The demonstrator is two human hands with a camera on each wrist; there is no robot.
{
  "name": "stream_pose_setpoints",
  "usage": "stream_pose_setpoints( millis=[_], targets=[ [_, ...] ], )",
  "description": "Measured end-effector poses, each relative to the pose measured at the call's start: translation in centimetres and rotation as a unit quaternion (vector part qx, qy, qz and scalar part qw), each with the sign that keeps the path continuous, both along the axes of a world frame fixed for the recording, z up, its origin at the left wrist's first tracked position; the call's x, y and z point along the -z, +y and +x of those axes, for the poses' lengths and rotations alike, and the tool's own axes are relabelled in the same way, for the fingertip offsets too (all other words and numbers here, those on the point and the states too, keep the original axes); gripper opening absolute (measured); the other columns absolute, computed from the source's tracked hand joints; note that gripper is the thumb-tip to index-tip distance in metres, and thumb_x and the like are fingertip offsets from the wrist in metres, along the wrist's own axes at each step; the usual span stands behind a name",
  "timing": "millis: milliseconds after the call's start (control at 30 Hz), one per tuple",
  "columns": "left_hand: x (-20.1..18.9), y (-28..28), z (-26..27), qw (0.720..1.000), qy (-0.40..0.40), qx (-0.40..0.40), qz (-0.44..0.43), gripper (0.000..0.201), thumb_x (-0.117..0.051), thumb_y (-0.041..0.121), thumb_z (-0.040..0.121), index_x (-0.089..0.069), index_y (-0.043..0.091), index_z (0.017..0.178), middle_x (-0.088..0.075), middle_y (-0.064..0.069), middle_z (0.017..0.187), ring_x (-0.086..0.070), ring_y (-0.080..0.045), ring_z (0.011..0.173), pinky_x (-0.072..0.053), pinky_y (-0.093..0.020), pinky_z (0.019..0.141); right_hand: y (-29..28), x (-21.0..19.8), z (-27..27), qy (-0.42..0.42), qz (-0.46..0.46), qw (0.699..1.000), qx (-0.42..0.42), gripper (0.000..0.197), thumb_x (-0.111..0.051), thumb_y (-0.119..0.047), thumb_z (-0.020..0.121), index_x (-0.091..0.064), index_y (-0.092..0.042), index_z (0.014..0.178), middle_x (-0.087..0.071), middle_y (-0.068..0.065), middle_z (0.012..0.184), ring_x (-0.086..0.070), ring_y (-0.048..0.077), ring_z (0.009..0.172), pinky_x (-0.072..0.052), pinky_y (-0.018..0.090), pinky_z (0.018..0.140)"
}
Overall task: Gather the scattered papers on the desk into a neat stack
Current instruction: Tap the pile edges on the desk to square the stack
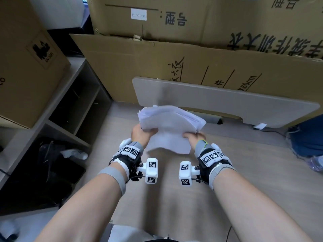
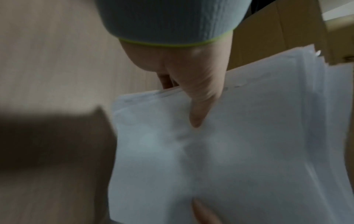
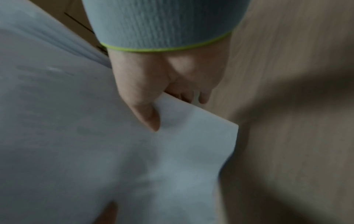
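White papers [image 1: 172,127]: bundle held between both hands, above the tabletop [image 1: 244,172]
Left hand [image 1: 141,134]: thumb on top, gripping left edge
Right hand [image 1: 194,137]: gripping right edge

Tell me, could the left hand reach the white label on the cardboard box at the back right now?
Probably not: the left hand grips the paper stack together with the right hand, and the white label looks far off.

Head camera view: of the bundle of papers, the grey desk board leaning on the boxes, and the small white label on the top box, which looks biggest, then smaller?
1. Grey desk board, largest.
2. Bundle of papers, gripped by the left hand and right hand.
3. White label, smallest, though it sits farther back.
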State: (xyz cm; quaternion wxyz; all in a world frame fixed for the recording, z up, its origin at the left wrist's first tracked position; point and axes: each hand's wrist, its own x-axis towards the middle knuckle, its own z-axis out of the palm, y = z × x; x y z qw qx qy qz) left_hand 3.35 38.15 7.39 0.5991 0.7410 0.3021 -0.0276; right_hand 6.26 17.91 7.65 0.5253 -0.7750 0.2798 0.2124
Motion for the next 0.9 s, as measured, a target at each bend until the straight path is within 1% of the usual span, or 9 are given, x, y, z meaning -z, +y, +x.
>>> stream_pose_setpoints(
  millis=[133,233,300,433,467,567,667,767,900],
  targets=[
    [-3.3,-1.5,2.2,0.994,-0.075,-0.032,-0.067,0.024,-0.083,0.014,0.066,-0.069,0.019,0.085,-0.074,-0.002,0.085,-0.067,-0.022,0.081,-0.055,-0.034,0.076,1.5,-3.3,2.4,-0.097,0.059,0.993,0.011,0.029,-0.072,-0.022,0.066,-0.068,0.001,0.084,-0.056,0.011,0.076,-0.044,0.022,0.070,-0.040,0.033,0.064],
    [-4.4,-2.6,3.4,0.993,-0.074,-0.020,-0.089,0.019,-0.072,0.002,0.079,-0.065,0.010,0.095,-0.068,-0.005,0.086,-0.062,-0.024,0.083,-0.052,-0.033,0.074,1.9,-4.1,3.4,-0.070,0.059,0.996,-0.004,0.041,-0.075,-0.030,0.072,-0.066,-0.004,0.103,-0.067,0.016,0.102,-0.063,0.029,0.087,-0.052,0.042,0.085],
    [-4.6,-3.2,3.5,0.993,-0.063,-0.005,-0.098,0.018,-0.065,0.001,0.084,-0.063,0.009,0.100,-0.067,-0.009,0.092,-0.060,-0.024,0.083,-0.050,-0.034,0.074,1.7,-3.9,3.5,-0.035,0.050,0.998,-0.013,0.033,-0.073,-0.030,0.078,-0.062,-0.009,0.101,-0.065,0.015,0.105,-0.063,0.032,0.094,-0.052,0.043,0.089],
    [-5.2,-3.3,3.8,0.992,-0.073,-0.062,-0.076,0.009,-0.066,0.002,0.080,-0.064,0.011,0.080,-0.063,-0.005,0.077,-0.050,-0.022,0.070,-0.044,-0.030,0.063,0.4,-5.1,3.8,-0.054,0.101,0.992,0.049,0.016,-0.068,-0.010,0.081,-0.058,-0.004,0.092,-0.059,0.009,0.080,-0.053,0.026,0.069,-0.042,0.028,0.060],
    [-5.3,-3.2,4.1,0.990,-0.079,-0.092,-0.072,0.014,-0.066,0.001,0.078,-0.062,0.013,0.073,-0.058,-0.001,0.070,-0.045,-0.021,0.065,-0.041,-0.027,0.057,0.1,-5.6,3.7,-0.076,0.116,0.988,0.068,0.010,-0.066,-0.004,0.081,-0.056,-0.006,0.082,-0.056,0.008,0.074,-0.051,0.024,0.068,-0.040,0.028,0.060],
    [-4.8,-3.1,4.5,0.987,-0.090,-0.118,-0.067,0.017,-0.068,0.001,0.074,-0.059,0.014,0.067,-0.051,0.002,0.063,-0.037,-0.018,0.059,-0.036,-0.020,0.046,0.1,-5.5,3.4,-0.111,0.116,0.982,0.096,0.027,-0.069,0.001,0.073,-0.049,-0.014,0.064,-0.053,0.002,0.065,-0.048,0.019,0.066,-0.041,0.031,0.065],
    [-2.0,-3.0,3.2,0.995,-0.050,-0.070,-0.050,0.013,-0.073,0.011,0.064,-0.064,0.017,0.072,-0.061,0.001,0.069,-0.050,-0.018,0.064,-0.045,-0.026,0.058,0.3,-1.8,2.2,-0.046,0.078,0.993,0.070,0.021,-0.078,-0.007,0.063,-0.061,-0.010,0.074,-0.063,0.007,0.079,-0.057,0.021,0.074,-0.049,0.032,0.068],
    [1.2,-2.2,1.3,0.996,0.006,-0.053,-0.065,0.024,-0.073,-0.001,0.073,-0.068,0.012,0.093,-0.068,-0.003,0.079,-0.062,-0.021,0.073,-0.052,-0.025,0.061,-0.1,0.9,0.5,0.027,0.035,0.997,0.058,0.041,-0.082,-0.011,0.063,-0.062,-0.005,0.099,-0.068,0.014,0.098,-0.067,0.030,0.088,-0.057,0.042,0.082],
    [2.6,-1.6,1.2,0.997,0.032,-0.036,-0.062,0.025,-0.070,-0.006,0.074,-0.066,0.017,0.084,-0.068,-0.008,0.085,-0.062,-0.022,0.073,-0.051,-0.027,0.064,0.1,1.5,0.0,0.040,0.037,0.996,0.068,0.032,-0.079,-0.007,0.064,-0.062,-0.005,0.091,-0.068,0.014,0.091,-0.066,0.030,0.080,-0.057,0.044,0.079]
  ],
)
